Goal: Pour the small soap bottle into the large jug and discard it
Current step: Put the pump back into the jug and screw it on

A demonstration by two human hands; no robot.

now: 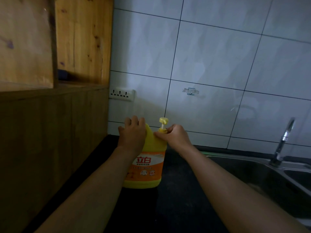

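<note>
Early stage: left hand (133,132) grips the large jug (148,158) near the desk (176,207) back edge; right hand (173,135) pinches its pump cap (162,126), still on. No small bottle visible; pouring remains.

You face a white tiled wall (210,56) under dim light. Wooden cabinet (50,115) at nine o'clock, socket strip (121,95) beside it; steel sink (262,175) and tap (284,140) at three o'clock; dark bench (176,207) below.

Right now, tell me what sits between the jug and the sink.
In the head view, only bare dark countertop and the right forearm lie between the jug and sink.
</note>
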